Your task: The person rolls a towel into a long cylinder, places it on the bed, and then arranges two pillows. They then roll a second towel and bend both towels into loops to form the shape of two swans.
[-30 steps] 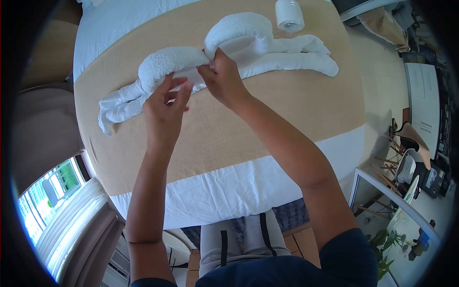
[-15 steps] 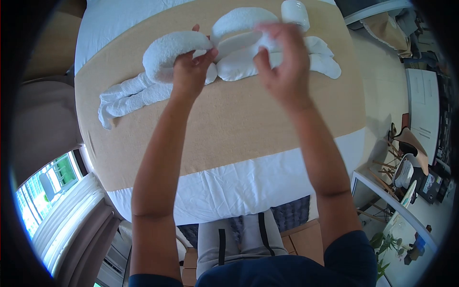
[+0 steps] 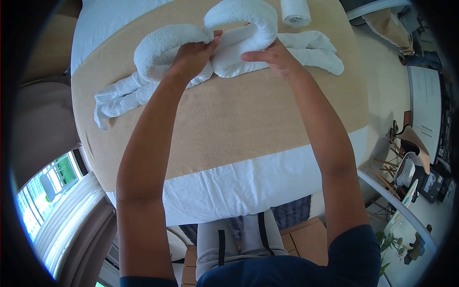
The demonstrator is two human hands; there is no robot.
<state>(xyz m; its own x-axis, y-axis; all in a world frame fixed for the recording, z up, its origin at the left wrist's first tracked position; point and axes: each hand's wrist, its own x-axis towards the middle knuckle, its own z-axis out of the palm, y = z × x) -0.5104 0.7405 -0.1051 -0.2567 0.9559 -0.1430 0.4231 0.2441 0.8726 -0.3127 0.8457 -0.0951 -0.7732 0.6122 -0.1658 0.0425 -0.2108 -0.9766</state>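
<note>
Two white towels, each rolled and bent into a swan-like curve, lie facing each other on the bed. The left rolled towel [image 3: 165, 40] arches up and over, its folded tail trailing to the lower left. My left hand [image 3: 192, 60] is closed around the tip end of that arch, near where the two towels meet. The right rolled towel [image 3: 260, 19] stands in a taller arch, its tail stretching right. At the lower end of this arch, my right hand [image 3: 277, 58] grips the towel with the thumb pointing left; its other fingers are mostly hidden behind the roll.
A tan runner [image 3: 239, 115] crosses the white-sheeted bed [image 3: 239, 186]. Behind the right towel stands a white roll [image 3: 295, 12]. A curtained window [image 3: 57, 177] is at lower left. Chairs [image 3: 409, 153] and a white cabinet [image 3: 425, 105] are off to the right.
My right hand has moved down from above the right towel and taken hold of it. That towel's arch now rises higher and curves down at its right. My left hand stays on the left towel.
</note>
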